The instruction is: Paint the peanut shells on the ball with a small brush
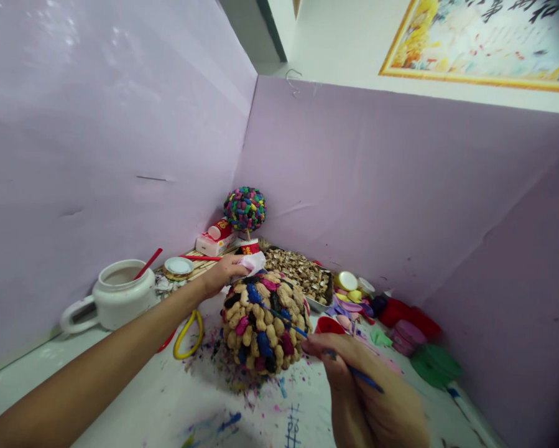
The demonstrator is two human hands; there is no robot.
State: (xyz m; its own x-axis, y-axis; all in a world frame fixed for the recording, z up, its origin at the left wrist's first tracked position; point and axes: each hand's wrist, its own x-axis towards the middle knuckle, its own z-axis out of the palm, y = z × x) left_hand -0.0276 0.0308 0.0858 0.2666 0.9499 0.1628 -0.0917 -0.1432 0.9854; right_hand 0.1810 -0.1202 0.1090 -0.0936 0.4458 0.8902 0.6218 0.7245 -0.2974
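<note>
A ball covered in peanuts in their shells (pixel 249 323) rests on the white table. Some shells are painted blue, black or magenta, and many are still plain tan. My left hand (pixel 224 275) pinches a crumpled white tissue (pixel 255 263) against the ball's upper left side. In my right hand (pixel 367 379) is a thin blue paintbrush (pixel 298 330), held like a pen. Its tip reaches across the front of the ball, at or very near a blue-painted shell.
A white mug (pixel 125 302) with a red-handled stick stands left. Behind are a finished multicolour ball (pixel 245 208) on a stick and a tray of shell pieces (pixel 328 287). Red (pixel 329 325), pink and green (pixel 435 366) containers lie right. A yellow loop (pixel 189 336) lies left of the ball.
</note>
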